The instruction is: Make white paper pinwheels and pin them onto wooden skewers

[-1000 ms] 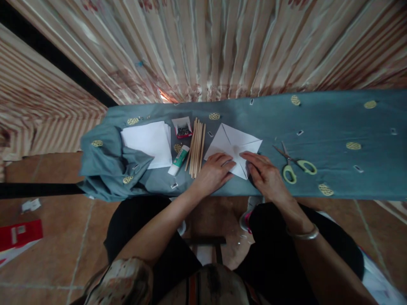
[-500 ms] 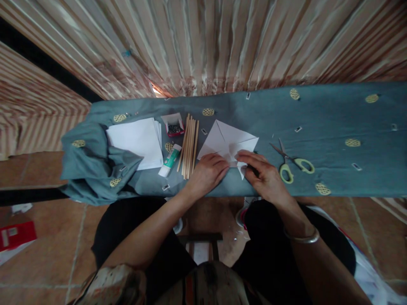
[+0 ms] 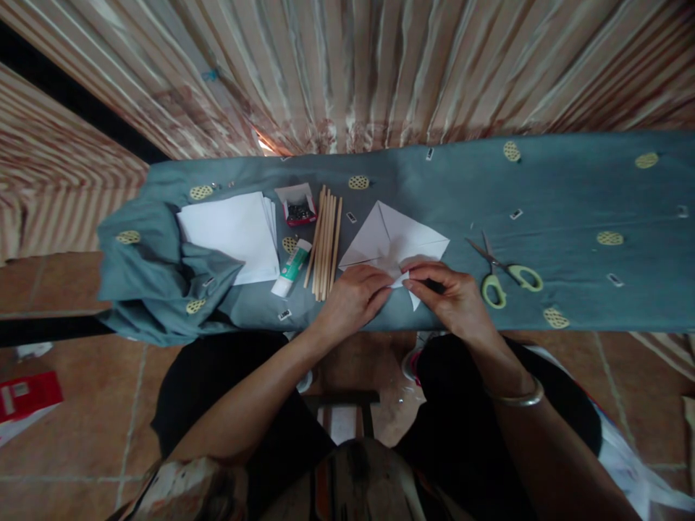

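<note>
A white sheet of paper (image 3: 415,235) with crease or cut lines running toward its middle lies on the cloth in front of me. My left hand (image 3: 355,295) is closed at its near left edge, fingers together on the paper. Thumb and forefinger of my right hand (image 3: 453,295) pinch a small flap near the sheet's near corner, curled up toward the middle. Another pointed piece of the paper hangs below that flap. Scissors (image 3: 502,273) with light green handles lie partly open to the right of my right hand.
Left of the paper lie several wooden sticks (image 3: 327,242), a glue stick (image 3: 292,269), a small open box of dark pins or tacks (image 3: 298,208) and a stack of white paper (image 3: 231,235). The green-blue cloth (image 3: 575,181) is bunched at the left end. A striped curtain (image 3: 369,72) hangs behind.
My right thumb and forefinger have closed on the paper flap, which is now lifted and curled. My left hand stays at the near edge. The view has shifted slightly.
</note>
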Available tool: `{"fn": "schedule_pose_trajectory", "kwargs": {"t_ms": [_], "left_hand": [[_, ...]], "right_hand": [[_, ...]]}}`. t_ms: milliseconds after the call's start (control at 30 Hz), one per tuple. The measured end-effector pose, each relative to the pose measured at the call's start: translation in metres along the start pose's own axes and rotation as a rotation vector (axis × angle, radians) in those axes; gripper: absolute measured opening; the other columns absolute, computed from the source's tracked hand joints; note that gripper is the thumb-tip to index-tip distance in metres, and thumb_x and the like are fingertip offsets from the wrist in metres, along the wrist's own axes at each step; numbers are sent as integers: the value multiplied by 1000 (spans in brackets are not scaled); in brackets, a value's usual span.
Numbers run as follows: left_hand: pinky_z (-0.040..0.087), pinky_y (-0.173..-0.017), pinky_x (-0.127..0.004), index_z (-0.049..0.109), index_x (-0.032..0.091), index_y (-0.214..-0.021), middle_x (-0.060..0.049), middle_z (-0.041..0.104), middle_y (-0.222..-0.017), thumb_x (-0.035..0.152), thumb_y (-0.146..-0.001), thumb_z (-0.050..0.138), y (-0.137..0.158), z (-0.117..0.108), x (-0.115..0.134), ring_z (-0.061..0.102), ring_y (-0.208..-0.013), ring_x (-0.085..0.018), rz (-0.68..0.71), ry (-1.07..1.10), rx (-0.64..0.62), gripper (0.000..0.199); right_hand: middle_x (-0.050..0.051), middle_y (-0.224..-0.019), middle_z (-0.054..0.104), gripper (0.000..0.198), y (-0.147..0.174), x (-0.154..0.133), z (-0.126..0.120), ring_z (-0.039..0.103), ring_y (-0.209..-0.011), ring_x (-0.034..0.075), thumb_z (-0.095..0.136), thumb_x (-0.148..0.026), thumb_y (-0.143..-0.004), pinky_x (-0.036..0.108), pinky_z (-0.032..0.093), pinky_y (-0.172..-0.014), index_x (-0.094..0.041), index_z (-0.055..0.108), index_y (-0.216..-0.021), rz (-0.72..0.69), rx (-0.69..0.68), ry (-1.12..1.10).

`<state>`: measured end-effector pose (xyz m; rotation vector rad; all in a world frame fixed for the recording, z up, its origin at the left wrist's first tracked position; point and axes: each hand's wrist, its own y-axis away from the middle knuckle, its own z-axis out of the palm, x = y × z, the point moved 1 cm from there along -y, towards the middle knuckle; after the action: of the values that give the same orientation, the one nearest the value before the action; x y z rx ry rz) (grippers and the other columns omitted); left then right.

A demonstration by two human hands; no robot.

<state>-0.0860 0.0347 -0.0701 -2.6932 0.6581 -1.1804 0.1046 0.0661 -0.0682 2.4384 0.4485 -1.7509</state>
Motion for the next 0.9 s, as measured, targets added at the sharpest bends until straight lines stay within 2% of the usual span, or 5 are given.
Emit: {"fn": "schedule_pose_trajectory", "kwargs": {"t_ms": [267, 467, 667, 900], "left_hand": [[51, -94, -40, 61, 18, -121, -9, 72, -106, 28, -97, 50, 1, 2, -2, 66, -102, -22, -41, -17, 2, 28], [52, -96, -39, 63, 18, -119, -11, 67, -112, 26, -97, 50, 2, 3, -4, 62, -109, -22, -12, -22, 29, 27], [52, -99, -41, 65, 19, -116, -11, 62, -120, 22, -96, 52, 3, 5, -5, 60, -114, -22, -10, -11, 33, 24], [53, -94, -42, 66, 14, -112, -11, 67, -115, 21, -96, 51, 2, 4, -4, 61, -106, -23, 25, -73, 21, 23]], "right_hand": [[5, -104, 72, 4, -6, -1, 8, 66, -104, 24, 69, -25, -81, 46, 48, -99, -27, 68, -77, -43, 86, 130], [7, -119, 70, 5, -9, 1, 11, 60, -117, 27, 68, -26, -82, 49, 45, -103, -26, 69, -77, -67, 150, 276], [7, -122, 68, 6, -11, 2, 14, 59, -117, 28, 68, -28, -82, 50, 45, -103, -25, 70, -78, -45, 168, 342], [9, -123, 67, 6, -13, 2, 17, 58, -117, 30, 69, -28, -82, 50, 46, -102, -24, 70, -78, -59, 195, 405]]}}
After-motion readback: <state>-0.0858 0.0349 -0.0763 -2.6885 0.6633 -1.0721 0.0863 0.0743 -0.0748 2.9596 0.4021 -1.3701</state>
